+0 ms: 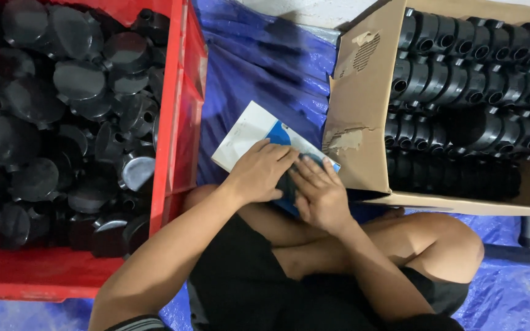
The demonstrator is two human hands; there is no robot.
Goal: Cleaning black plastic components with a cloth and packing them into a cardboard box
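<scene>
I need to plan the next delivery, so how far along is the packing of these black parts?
The cardboard box already holds neat rows of black fittings, though its near corner is bare. Both hands, left hand and right hand, press one black part against a blue-and-white packet. The red crate is piled with loose parts.

1. Red crate (179, 116) holds glossy black round parts (78, 79).
2. Plain brown cardboard box (363, 104) holds black fittings (473, 79).
3. Blue tarpaulin (259, 61).
4. White-and-blue card (256, 125).
5. Black shorts (240, 276).
</scene>
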